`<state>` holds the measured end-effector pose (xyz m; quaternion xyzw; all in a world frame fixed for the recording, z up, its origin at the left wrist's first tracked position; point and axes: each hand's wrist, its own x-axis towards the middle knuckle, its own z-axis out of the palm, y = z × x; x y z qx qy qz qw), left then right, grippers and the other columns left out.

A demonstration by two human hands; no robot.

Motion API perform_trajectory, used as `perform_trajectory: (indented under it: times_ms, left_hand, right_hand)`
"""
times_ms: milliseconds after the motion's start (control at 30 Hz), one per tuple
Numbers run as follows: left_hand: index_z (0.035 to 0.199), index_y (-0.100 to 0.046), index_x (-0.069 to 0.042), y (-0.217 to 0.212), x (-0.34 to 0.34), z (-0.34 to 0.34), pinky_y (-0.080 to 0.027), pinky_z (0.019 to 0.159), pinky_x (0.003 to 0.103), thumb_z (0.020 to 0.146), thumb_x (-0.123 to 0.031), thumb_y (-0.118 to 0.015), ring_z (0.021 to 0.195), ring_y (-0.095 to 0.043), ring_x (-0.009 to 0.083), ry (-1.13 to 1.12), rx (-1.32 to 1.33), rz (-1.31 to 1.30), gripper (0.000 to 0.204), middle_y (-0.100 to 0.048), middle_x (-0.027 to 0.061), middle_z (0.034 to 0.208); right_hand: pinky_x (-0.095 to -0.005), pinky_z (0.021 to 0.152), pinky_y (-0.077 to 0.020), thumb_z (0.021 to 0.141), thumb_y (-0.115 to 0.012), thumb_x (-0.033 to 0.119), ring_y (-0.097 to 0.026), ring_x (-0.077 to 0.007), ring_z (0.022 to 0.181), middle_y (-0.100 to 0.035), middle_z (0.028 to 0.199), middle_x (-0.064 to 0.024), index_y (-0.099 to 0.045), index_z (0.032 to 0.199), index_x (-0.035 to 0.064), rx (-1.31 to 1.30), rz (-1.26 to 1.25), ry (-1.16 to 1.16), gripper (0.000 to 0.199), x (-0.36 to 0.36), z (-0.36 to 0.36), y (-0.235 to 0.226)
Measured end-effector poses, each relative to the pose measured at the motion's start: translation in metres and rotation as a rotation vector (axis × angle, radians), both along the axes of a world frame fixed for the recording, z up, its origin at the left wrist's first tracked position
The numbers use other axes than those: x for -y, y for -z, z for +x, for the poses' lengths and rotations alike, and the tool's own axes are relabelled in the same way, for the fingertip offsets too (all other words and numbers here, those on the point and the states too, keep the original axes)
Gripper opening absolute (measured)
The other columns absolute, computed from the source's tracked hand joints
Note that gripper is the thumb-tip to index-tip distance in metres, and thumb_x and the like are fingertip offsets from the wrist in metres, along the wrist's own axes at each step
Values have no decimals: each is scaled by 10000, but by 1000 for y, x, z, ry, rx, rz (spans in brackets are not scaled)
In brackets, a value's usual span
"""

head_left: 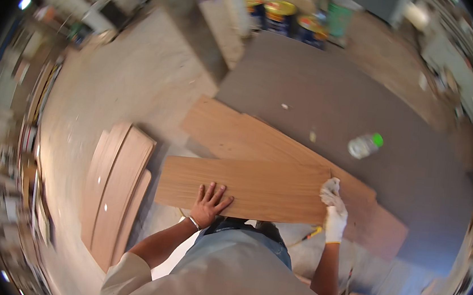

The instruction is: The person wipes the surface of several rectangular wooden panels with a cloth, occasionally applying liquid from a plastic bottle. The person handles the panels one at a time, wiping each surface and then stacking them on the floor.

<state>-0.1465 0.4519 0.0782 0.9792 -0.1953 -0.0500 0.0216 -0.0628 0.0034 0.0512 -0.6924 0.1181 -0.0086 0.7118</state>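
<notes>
While wiping wood panel (244, 187):
Keep left hand (208, 203) flat, fingers spread; gloved right hand (335, 214) apparently bunching white cloth (330, 186).

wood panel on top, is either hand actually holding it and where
The left hand lies flat on the wood panel near its near edge, pressing rather than gripping. The gloved right hand holds a white rag at the panel's right end.

Motion blur smears the paint cans (280, 16) and rim clutter beyond recognition.
</notes>
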Motion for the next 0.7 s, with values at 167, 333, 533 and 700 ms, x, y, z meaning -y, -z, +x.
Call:
perform_trajectory:
  times_ms: [167, 333, 533, 700]
  left_hand:
    - [1487, -538, -230, -20, -31, -33, -391, 1151, 614, 867, -214, -685, 1417, -490, 408, -198, 23, -84, 637, -513, 160, 1546]
    - [1395, -611, -158, -24, -63, -27, -503, 1071, 482, 796, -266, -747, 1303, -599, 345, -250, 139, -153, 623, -627, 127, 1403]
    - [1039, -658, -41, -23, -94, 5, -536, 806, 407, 882, -205, -601, 957, -709, 316, -249, 125, -73, 233, -717, 188, 997]
    - [921, -672, -37, -10, -141, 21, -529, 712, 412, 854, -197, -624, 855, -712, 286, -186, 185, -118, 179, -729, 150, 892]
  right_hand:
    - [-282, 932, -472, 898, -599, 77, -610, -121, 1029, -673, 1097, -37, -603, 1310, 1, -286, 354, 101, 419, -44, 67, -34]
    - [-324, 1008, -455, 879, -617, 94, -574, -145, 1179, -630, 1284, -53, -575, 1374, 21, -207, 191, -134, 503, -74, 101, -36]
    - [-227, 635, -433, 861, -616, 76, -524, -51, 728, -621, 943, 20, -642, 1270, 48, -266, -56, -110, 410, -137, 108, -95]
    - [-291, 606, -488, 881, -551, 30, -550, -118, 688, -616, 919, -6, -637, 1272, 66, -265, -191, -154, 402, -189, 121, -95]
